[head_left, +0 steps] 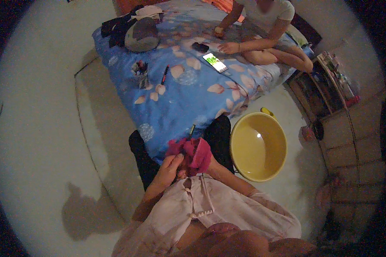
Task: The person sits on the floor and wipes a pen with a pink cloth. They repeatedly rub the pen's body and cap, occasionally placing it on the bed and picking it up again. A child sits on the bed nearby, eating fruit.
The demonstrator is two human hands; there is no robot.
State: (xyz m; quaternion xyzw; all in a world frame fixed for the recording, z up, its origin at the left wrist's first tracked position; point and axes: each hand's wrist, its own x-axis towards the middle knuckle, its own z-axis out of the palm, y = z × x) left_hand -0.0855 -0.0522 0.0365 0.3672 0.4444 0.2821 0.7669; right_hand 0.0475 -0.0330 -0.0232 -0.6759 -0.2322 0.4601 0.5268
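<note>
A bunched, deep pink cloth [200, 155] is held up in front of my lap, between my knees. My left hand [172, 165] is closed on its left side, with the thumb on top. From the right, my right hand [211, 167] grips the same cloth, which covers most of its fingers. Just beyond the cloth, a thin yellow-green stick-like thing [192, 129] points up over the bed's edge; whether it touches the cloth I cannot tell.
Ahead stands a bed with a blue flowered sheet [158, 109]. On it lie a red and black pen [165, 75], a lit phone [215, 62], a clear bag [141, 77] and a grey cushion [142, 36]. Another person [266, 25] sits there. A yellow basin [261, 150] stands at my right.
</note>
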